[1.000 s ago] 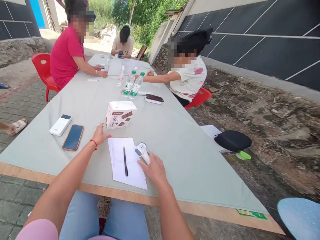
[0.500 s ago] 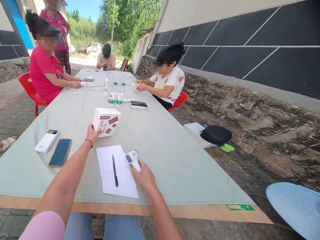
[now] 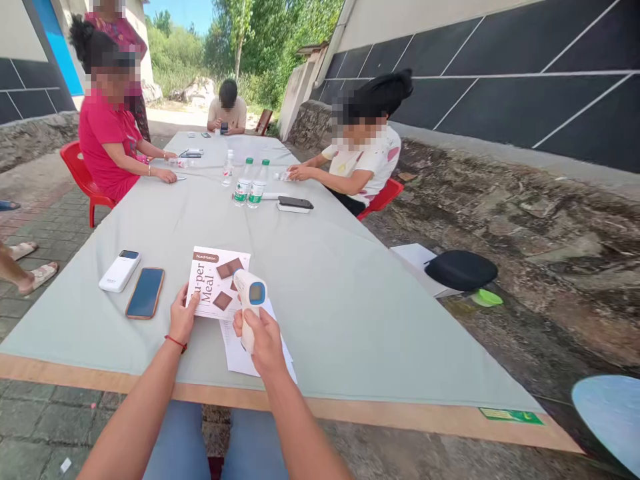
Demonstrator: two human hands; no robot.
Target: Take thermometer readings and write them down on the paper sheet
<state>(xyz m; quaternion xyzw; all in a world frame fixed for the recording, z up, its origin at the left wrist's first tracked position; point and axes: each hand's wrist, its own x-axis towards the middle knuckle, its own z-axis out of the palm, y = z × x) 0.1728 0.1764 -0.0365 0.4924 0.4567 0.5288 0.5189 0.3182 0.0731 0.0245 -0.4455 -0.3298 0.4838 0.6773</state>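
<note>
My left hand grips the lower left edge of a white box printed with chocolate pieces and the words "Meal" and "NutriMotion". My right hand is wrapped round the handle of a white and blue infrared thermometer, held upright just in front of the box's right side, its small screen facing me. Beneath them both, printed paper sheets lie on the table, partly covered by the box and my right hand. The pen seen earlier on the sheets is hidden.
A white power bank and a phone lie to the left. Two green-capped bottles and another phone on a white block are farther up the table. Several people sit or stand around it.
My left hand has brought the box nearer, its printed front now facing me. My right hand has raised the thermometer off the table area, up beside the box.
</note>
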